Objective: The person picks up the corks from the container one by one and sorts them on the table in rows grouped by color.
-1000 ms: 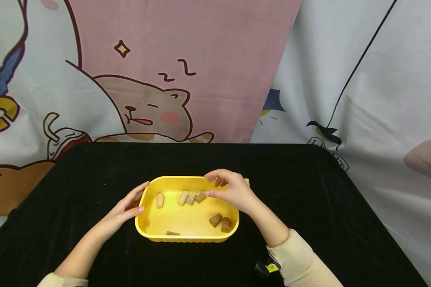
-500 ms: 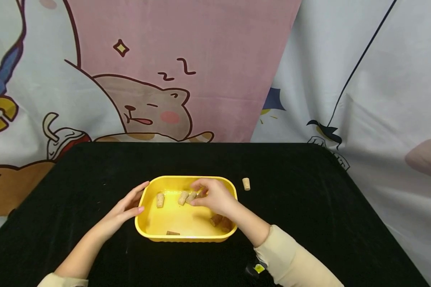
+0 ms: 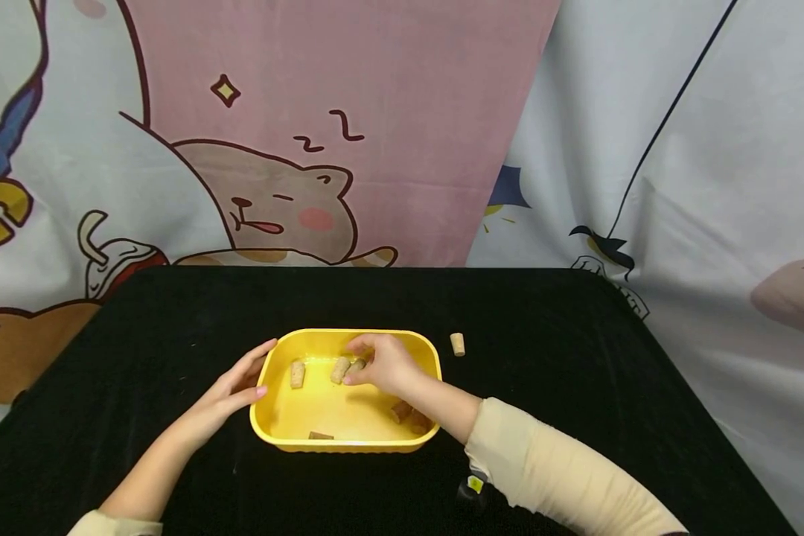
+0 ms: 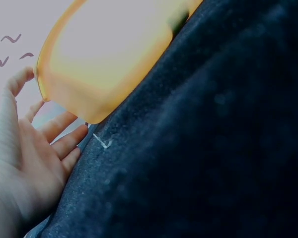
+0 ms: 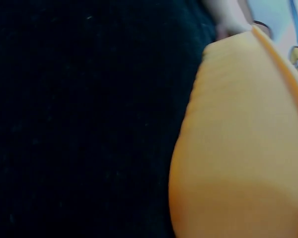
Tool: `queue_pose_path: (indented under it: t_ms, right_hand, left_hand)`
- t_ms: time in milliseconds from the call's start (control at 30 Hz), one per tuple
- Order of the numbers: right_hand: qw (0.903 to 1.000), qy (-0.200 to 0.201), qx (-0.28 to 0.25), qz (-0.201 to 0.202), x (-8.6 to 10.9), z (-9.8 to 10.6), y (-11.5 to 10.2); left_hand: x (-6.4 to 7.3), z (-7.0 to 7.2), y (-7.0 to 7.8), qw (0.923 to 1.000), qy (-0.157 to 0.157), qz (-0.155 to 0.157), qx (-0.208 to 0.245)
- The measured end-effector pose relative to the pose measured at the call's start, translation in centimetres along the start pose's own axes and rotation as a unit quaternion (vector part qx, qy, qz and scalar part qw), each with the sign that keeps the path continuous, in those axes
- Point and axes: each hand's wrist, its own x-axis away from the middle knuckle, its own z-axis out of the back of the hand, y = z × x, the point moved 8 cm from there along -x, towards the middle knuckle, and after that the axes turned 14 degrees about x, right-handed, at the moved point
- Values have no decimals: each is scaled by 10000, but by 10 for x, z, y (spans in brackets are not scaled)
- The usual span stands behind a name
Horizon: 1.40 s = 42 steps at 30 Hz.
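A yellow plastic tub [image 3: 295,420] sits on the black cloth in the head view, with several cork stoppers in it. My left hand [image 3: 231,388] touches the tub's left end, thumb at the rim and fingers along the outside. Inside the tub, my right hand [image 3: 388,366] reaches over the corks, thumb and forefinger apart. A greyish cork [image 3: 358,365] shows in that gap; whether the fingers touch it is unclear. A paler cork [image 3: 339,369] lies just left of the thumb. The right wrist view shows the tub's outer wall [image 5: 233,134] but not the right hand's fingers.
Another cork [image 3: 298,374] stands near the tub's left end. Brown corks [image 3: 400,411] lie under the right wrist, and one [image 3: 321,435] by the front wall. Outside, a pale cork [image 3: 458,344] rests on the black cloth [image 3: 576,387]. A patterned curtain [image 3: 409,149] hangs behind.
My right hand has moved left and down into the tub, over the middle corks. The pale cork outside has come into full view. My left hand stays at the tub's left end.
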Motion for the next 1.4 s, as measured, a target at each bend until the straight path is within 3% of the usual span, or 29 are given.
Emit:
queue_pose_path:
  t_ms: [300,500,667,800,1400]
  right_hand:
    - [9991,216,125,-342,-1,-11,2]
    - [9955,284,743,-517,-1,-15,1]
    - [9878,494,1347,-609,-3,-16,-2]
    - [9846,609,1522,-607,-4,-16,-5]
    - [9962,409,538,-558,1,-3,-8]
  left_hand:
    - [1,0,1,10000,50,25,15]
    - [1,-1,1,9999,93,129,21]
    - [1,0,2,9999,97,47,21]
    - [2,-1,3,10000,43,-17,3]
    - [1,-1,1,10000,-7,-45,63]
